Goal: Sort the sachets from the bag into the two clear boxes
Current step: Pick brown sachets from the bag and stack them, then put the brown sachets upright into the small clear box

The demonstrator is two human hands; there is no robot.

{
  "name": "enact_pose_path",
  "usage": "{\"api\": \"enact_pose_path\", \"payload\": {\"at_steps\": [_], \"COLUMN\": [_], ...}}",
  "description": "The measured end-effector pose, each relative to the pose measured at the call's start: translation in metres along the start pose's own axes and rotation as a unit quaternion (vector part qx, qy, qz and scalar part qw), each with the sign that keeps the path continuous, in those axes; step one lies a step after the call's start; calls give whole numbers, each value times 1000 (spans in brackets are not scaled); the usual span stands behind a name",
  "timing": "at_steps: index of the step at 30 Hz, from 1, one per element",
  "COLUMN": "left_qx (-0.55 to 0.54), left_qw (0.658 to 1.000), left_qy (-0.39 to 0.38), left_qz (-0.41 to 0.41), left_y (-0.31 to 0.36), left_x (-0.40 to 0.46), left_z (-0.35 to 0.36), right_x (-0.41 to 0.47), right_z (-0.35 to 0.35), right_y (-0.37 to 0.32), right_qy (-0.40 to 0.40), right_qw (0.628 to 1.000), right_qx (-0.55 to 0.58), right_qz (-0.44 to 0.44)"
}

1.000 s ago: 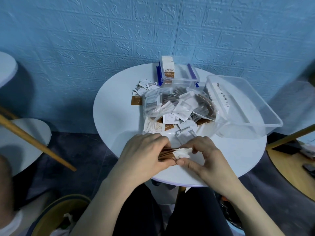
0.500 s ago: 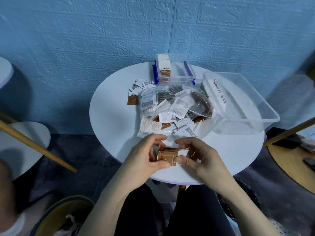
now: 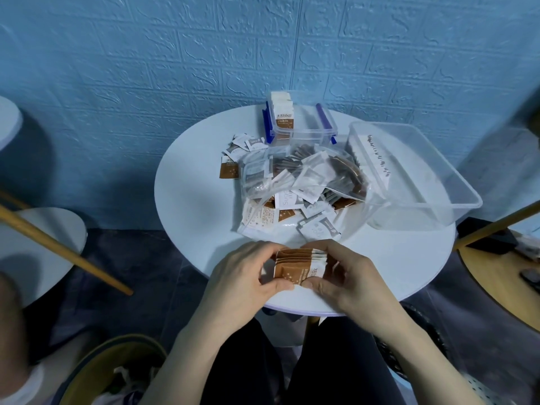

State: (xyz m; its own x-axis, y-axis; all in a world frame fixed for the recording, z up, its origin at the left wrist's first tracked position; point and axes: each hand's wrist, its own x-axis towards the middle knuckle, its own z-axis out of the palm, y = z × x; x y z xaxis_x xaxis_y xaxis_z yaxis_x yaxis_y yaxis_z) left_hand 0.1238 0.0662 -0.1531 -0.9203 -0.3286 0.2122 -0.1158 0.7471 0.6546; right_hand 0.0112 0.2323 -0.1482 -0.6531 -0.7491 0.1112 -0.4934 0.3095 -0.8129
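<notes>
Turned flat now, the papery brown-and-white sachet stack [image 3: 299,266] sits pinched between both hands [image 3: 244,280] [image 3: 349,280].

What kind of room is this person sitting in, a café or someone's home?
Hard to say; probably a café or break corner. A small round white table stands against a blue brick-textured wall, with similar round tables nearby. Both hands, left and right, hold a stack of brown sachets.
</notes>
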Motion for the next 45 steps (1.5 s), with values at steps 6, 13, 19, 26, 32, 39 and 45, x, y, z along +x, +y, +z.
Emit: {"api": "enact_pose_path", "payload": {"at_steps": [6,13,19,26,32,39,45], "left_qx": [12,-49,-152,-168,-134,86,56], "left_qw": [1000,999,988,984,989,995,997], "left_qy": [8,5,35,40,47,34,-16], "left_qz": [15,-5,-5,43,43,36,47], "left_y": [-2,-5,6,18,-4,-41,-58], "left_x": [-1,-2,14,62,136,226,237], "left_z": [2,-1,-21,-41,-49,-36,-15], "right_x": [-4,-5,1,49,129,257,320], "right_z": [3,1,-10,-46,-100,-137,-112], "right_y": [-1,-8,-28,-51,-56,-32,-15], "right_qy": [15,40,44,17,54,63,-61], "right_qw": [996,993,991,986,989,973,928], "right_qx": [-79,-81,82,117,56,-210,-363], "right_qz": [-46,-74,-96,-121,-126,-70,-55]}}
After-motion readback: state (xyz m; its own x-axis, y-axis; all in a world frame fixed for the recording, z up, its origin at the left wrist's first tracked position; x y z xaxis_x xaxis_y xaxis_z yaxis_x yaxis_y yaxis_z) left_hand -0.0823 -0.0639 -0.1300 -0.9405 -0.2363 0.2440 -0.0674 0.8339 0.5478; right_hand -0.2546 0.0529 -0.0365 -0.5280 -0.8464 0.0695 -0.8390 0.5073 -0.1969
